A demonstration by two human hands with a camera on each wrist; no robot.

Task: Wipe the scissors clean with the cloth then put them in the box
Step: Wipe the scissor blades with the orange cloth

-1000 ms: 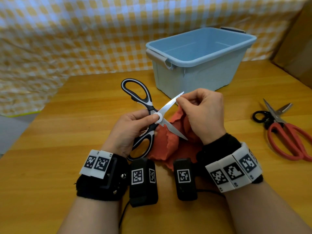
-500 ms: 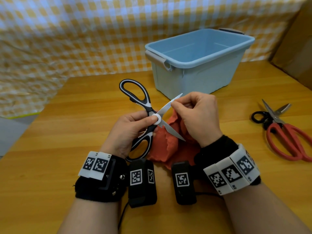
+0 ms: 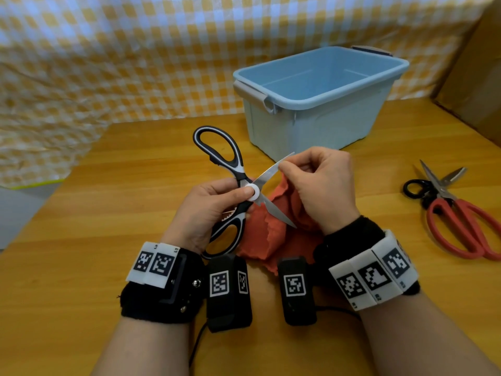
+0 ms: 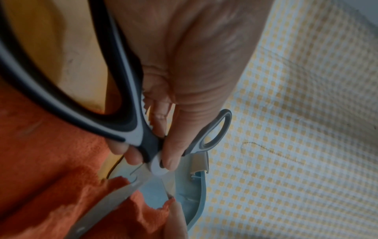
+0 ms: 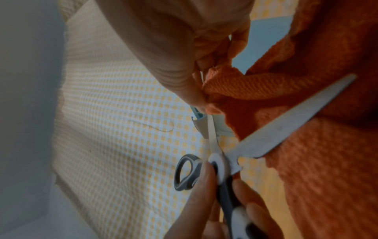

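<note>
We seem to be at a makeshift tabletop recording setup rather than a lived-in room. Under our hands runs a wooden table (image 3: 81,280); beyond them a yellow-and-white checked cloth (image 3: 135,50) hangs as a backdrop, and brown cardboard (image 3: 477,85) walls off the far right. Tracking-marker wristbands (image 3: 374,275) sit on both wrists.

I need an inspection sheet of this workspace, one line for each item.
Surface: wooden table.
Job's things: black-and-white scissors held blades open; orange cloth under them; blue box open, nothing seen inside.
Clutter: red scissors lying at the right.
Grips: left hand holds the scissors at the pivot; right hand pinches the cloth on the upper blade.
Cables: black cable below the wrists.
Surroundings: checked yellow cloth behind.
</note>
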